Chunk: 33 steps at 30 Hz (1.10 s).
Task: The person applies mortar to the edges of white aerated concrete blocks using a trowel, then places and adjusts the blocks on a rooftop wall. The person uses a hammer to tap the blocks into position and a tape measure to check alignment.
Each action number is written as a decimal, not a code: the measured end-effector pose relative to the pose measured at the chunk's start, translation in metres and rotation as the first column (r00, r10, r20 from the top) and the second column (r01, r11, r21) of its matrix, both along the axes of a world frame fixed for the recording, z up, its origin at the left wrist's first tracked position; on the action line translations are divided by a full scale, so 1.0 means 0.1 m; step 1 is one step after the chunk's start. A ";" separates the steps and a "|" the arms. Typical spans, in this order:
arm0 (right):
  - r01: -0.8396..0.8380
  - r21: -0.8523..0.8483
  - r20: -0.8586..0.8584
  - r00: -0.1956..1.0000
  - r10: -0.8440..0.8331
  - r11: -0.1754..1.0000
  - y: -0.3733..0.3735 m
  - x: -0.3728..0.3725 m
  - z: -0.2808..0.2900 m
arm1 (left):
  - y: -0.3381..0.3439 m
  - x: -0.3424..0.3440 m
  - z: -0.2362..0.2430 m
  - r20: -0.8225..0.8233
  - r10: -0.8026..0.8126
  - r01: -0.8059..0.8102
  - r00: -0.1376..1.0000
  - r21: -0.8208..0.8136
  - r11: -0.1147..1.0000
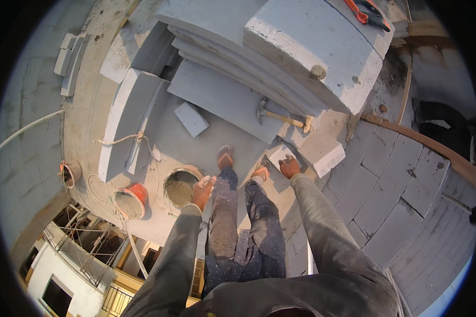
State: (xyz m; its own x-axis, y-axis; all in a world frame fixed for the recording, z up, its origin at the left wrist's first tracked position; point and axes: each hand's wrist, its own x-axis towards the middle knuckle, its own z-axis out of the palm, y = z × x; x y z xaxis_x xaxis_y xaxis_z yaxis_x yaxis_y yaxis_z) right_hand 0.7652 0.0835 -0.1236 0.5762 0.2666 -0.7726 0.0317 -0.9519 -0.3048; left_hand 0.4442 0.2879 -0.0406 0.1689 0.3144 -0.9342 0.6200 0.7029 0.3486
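Note:
My right hand grips the top of a small pale block, beside a larger pale block. My left hand is raised at the rim of a bucket of grey mortar, its fingers curled; I cannot make out what, if anything, they hold. A hammer with a wooden handle lies on a grey slab ahead of my sandaled feet. A short white block lies to its left.
Stacked grey slabs are ahead, an orange-black tool on top. An upright block with rope is left, beside red buckets. A block wall is right. Scaffolding and a building below show at lower left.

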 end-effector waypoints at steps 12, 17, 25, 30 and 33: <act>-0.462 0.176 0.581 0.762 0.287 0.869 0.53 0.42 -1.46 | 1.25 1.78 -2.64 0.277 0.421 -0.374 0.863 -0.208 0.904; -0.029 0.063 0.496 0.869 -0.006 0.998 -0.54 -0.29 -1.32 | 1.38 1.88 -2.75 0.305 0.547 -0.507 0.779 -0.207 0.837; -0.043 0.291 0.429 0.899 -0.091 0.956 -0.17 0.40 -1.92 | 1.65 2.00 -2.78 0.341 0.704 -0.704 0.623 -0.149 0.694; 0.857 0.462 -0.579 0.486 -0.655 0.227 0.55 0.15 -2.35 | 1.41 1.92 -2.70 0.318 0.774 -0.779 0.547 -0.145 0.610; 0.923 0.378 -0.717 0.345 -0.605 0.079 0.56 0.02 -2.34 | 1.37 1.93 -2.85 0.440 0.661 -0.677 0.607 -0.149 0.721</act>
